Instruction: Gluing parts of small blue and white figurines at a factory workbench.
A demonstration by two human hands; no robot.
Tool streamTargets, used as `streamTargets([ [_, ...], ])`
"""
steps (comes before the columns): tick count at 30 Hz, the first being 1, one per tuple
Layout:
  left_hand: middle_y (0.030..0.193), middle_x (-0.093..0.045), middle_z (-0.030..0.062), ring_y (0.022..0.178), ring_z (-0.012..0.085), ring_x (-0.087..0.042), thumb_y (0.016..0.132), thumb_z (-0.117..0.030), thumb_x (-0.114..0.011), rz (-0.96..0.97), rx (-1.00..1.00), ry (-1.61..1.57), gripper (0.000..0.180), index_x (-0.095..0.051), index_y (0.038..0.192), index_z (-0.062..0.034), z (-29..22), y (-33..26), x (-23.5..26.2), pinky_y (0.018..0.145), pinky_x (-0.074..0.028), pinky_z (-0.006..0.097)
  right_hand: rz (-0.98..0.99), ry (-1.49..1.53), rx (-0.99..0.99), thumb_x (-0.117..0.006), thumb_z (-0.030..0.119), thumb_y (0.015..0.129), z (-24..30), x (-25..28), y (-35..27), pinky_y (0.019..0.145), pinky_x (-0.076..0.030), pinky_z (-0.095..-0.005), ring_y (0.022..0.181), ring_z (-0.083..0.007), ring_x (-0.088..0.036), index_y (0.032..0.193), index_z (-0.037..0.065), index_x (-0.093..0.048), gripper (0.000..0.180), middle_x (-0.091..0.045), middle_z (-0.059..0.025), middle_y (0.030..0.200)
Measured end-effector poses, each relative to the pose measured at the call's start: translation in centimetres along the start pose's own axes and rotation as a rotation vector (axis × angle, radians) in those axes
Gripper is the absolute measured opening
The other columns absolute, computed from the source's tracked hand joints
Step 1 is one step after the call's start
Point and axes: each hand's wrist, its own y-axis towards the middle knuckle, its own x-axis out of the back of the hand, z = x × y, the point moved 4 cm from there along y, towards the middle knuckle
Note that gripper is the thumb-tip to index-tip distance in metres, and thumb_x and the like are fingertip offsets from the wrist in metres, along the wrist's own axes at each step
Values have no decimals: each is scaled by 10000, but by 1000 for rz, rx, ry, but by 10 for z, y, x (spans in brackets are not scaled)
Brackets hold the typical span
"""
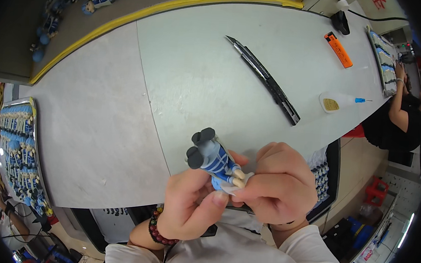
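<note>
A small figurine (215, 160) in blue clothes with dark grey shoes is held in front of my chest, feet pointing up and away from me. My left hand (192, 204) is closed round its lower end, thumb and fingers pinching it near the light blue part. My right hand (283, 184) is closed in a pinch on a thin white piece of tissue or cloth (231, 186), which lies against the figurine beside its small pale hands. The figurine's head is mostly hidden by my fingers.
On the table (194, 90) lie a black utility knife (266, 79), an orange blade case (338, 49) and a small bottle (332, 102) with a blue needle tip. Trays of figurines (19, 146) stand left. More figurines (99, 1) lie beyond a yellow-taped edge (181, 3). A co-worker (399, 114) sits right.
</note>
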Motion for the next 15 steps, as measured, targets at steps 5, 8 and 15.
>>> streamTargets([
  [5,1089,-445,182,736,120,-539,836,-95,-395,191,-114,-43,275,-422,1024,104,-3,2,6,656,-442,233,58,328,-36,-685,-19,549,1,0,3,464,-368,-253,529,-145,-448,789,70,-618,265,-433,-19,641],
  [8,1080,-443,173,683,120,-541,836,-141,-401,179,58,-298,313,-409,1054,84,0,0,8,611,-432,217,-205,377,3,-691,-22,551,-2,16,0,473,-357,-242,530,-136,-434,764,61,-621,239,-410,-10,638],
  [15,977,-451,160,566,117,-488,799,-244,-458,139,138,-355,403,-414,1011,95,2,-1,4,514,-462,239,-209,-624,-205,-741,59,490,-11,31,5,483,-295,-207,572,-118,-379,747,74,-627,281,-441,-35,771],
])
